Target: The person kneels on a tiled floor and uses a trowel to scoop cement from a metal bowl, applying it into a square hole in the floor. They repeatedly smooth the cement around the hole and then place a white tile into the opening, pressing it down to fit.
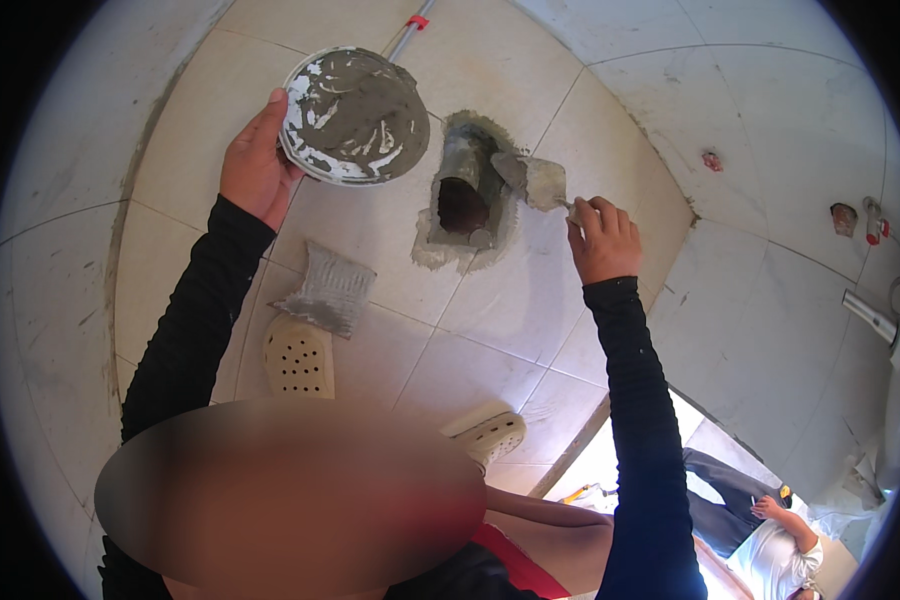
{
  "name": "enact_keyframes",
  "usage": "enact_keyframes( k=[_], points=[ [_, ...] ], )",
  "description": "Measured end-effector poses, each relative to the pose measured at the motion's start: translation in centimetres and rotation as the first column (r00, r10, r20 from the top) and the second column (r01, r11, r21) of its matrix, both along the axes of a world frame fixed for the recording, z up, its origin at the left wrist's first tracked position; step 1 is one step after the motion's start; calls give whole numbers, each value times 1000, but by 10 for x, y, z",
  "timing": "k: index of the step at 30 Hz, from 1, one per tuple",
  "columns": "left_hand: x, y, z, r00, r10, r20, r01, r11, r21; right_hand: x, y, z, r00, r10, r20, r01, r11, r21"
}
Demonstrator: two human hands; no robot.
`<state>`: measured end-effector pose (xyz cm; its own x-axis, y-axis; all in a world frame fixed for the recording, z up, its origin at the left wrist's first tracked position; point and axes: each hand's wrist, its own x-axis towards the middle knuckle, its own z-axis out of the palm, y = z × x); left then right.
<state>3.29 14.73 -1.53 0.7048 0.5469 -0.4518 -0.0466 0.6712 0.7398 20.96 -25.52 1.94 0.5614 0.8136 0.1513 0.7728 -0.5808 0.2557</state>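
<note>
Grey trowel (pixel 546 187) pinched in right fingers (pixel 608 216).

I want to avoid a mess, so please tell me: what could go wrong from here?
Grey paste could drop into the open hole, because the trowel in the right hand is at its edge. Also, the container of paste might tip and spill onto the floor tiles, because only the left hand holds it, at one side.
</note>
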Motion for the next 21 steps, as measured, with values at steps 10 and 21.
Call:
enact_keyframes(
  k=[10,21],
  points=[
    [-4,5,-7,998,-49,46,48,999,19,-8,11,11,990,105,94,-94,989,-110],
    [-3,2,-6,1000,-16,11,15,999,33,-6,-18,-9,974,-159,-162,156,987,-28]
  ],
)
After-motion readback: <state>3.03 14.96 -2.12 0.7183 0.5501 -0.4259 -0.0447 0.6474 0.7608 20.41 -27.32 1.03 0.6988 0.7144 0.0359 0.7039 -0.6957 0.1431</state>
